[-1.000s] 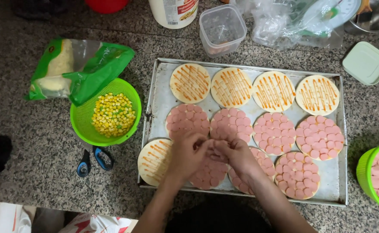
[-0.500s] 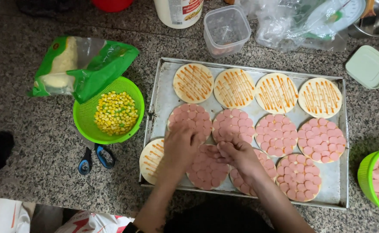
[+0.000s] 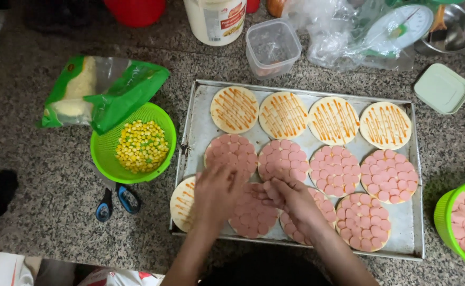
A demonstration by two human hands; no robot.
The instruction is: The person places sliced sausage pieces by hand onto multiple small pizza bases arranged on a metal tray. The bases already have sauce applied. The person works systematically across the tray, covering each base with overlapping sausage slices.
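Over the near row of the metal baking tray [image 3: 196, 114], both hands rest palm-down on one sausage-covered round [image 3: 253, 214]: left hand [image 3: 216, 193] flat, grip released, right hand [image 3: 290, 204] pinching pink sausage slices at its top edge. Left on the worktop sits a green colander of corn [image 3: 133, 144]

Just the one head view, looking pretty much straight down from close above at a baking tray [image 3: 200, 114] on a granite counter [image 3: 41, 175], forearms entering from the bottom edge.
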